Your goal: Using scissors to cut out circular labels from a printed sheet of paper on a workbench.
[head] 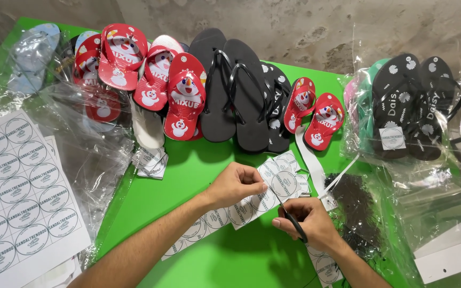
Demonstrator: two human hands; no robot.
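At far left, on the bright green counter (198,181), a white sheet of round printed stickers (20,197), flat and uncut, next to crumpled clear plastic bags (89,144) that hold a pale blue pair and part of the red sandals. Along the far edge, loose and unbagged: red flip-flops with snowman prints (150,74), then plain black flip-flops (236,90), then a smaller red snowman pair (316,117). In the middle, the left hand (236,184), fingers pressed together in a pinch on the upper edge of a long white strip of round stickers (225,216); strip's long axis slanting from lower left, under the left forearm, up to the right toward small cut sticker squares (289,173). Just right of that pinch, touching the strip from the right side, the right hand (310,221), fingers curled through the handles of black-handled scissors (293,221), blades pointing up and left across the strip's short width, apparently between two stickers. Both hands on the strip, the left one holding it, the right nearer the cut line. Further right, a dark heap of thin black ties (356,205), unclear in detail. At far right, a clear bag holding black flip-flops with white daisy prints (414,106), a round sticker on its front, a green pair behind, and empty clear bags with white cardboard headers (444,250) below.
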